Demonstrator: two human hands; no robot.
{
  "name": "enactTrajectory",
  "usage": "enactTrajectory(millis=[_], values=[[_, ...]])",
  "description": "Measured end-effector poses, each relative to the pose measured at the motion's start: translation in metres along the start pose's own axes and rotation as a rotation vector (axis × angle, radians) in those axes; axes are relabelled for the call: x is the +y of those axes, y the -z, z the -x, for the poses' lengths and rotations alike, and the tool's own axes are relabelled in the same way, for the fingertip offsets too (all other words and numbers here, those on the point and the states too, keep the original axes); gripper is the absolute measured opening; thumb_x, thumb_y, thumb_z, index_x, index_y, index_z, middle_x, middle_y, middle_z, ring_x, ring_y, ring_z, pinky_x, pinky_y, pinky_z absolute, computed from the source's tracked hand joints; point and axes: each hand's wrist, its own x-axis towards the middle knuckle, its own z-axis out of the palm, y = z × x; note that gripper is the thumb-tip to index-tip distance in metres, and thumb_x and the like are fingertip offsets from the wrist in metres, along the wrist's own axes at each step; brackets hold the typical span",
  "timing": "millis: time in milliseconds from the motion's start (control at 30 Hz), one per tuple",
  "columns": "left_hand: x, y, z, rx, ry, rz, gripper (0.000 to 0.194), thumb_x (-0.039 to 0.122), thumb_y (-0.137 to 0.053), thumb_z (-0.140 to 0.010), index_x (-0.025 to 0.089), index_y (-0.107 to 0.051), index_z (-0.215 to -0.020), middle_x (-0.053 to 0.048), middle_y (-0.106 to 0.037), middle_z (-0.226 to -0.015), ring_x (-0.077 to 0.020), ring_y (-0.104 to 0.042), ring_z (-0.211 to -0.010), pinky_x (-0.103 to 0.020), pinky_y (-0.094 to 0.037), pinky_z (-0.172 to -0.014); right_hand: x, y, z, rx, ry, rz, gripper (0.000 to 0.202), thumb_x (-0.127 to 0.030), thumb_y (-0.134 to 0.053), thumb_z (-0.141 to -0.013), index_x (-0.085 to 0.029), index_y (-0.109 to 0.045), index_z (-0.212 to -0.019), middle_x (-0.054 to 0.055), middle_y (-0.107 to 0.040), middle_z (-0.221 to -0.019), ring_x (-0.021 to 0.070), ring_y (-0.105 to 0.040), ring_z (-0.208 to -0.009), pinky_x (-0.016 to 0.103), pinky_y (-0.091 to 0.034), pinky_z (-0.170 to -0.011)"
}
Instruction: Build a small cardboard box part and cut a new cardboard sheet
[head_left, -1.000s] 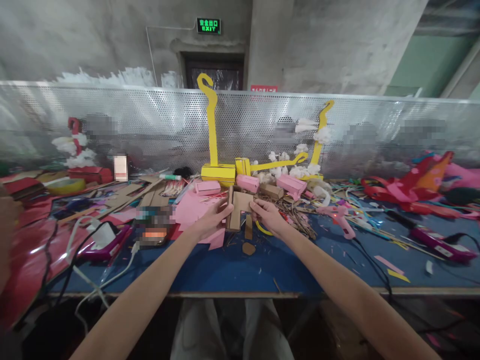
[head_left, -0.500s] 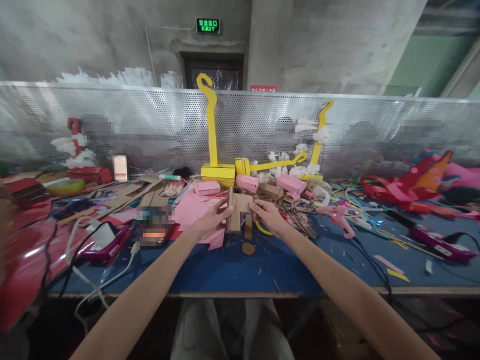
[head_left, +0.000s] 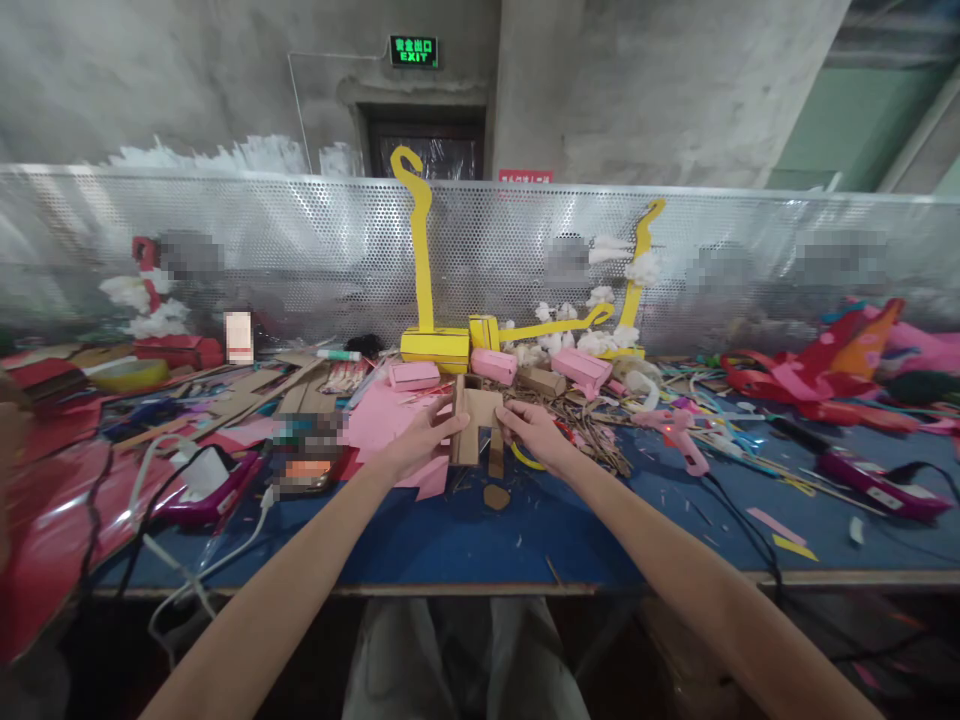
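Observation:
Between my two hands, above the blue table, is a folded cardboard piece (head_left: pixel 469 440) with a flap reaching to the right. My left hand (head_left: pixel 424 438) grips its left side, thumb on the front face. With thumb and fingers pinched, my right hand (head_left: pixel 531 428) holds the flap's right edge. Below them on the table lie a narrow cardboard strip (head_left: pixel 496 455) and a small rounded cardboard piece (head_left: pixel 496 497). Pink paper (head_left: pixel 379 415) spreads beside my left hand. A yellow ring, partly hidden, lies near my right wrist.
Yellow box with a tall hooked neck (head_left: pixel 435 347) stands behind my hands, among pink boxes (head_left: pixel 583 370). A pink glue gun (head_left: pixel 682 440) with a black cord lies right. Purple power strips (head_left: pixel 885 488) and white cables lie at both sides. A perforated metal screen (head_left: pixel 495 250) backs the table.
Both hands keep their hold on the cardboard with hardly any movement. The whole view has shifted very slightly.

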Motion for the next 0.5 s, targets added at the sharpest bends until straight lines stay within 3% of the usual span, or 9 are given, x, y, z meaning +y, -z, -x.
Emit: enactTrajectory(millis=[500], values=[[-0.0008,-0.0016,-0.002,0.053,0.005,0.002,0.064,0.042,-0.082,-0.074,0.03,-0.055,-0.131,-0.01,-0.068,-0.123,-0.0237,-0.07,-0.098,-0.037,-0.058,-0.077,0.0041,-0.002,-0.0013,0.017,-0.02,-0.06,0.033,-0.041,-0.057,-0.099,-0.015,-0.061,-0.08,-0.005,-0.056,-0.065,0.0086,-0.054,-0.054,0.024,-0.049,-0.056]])
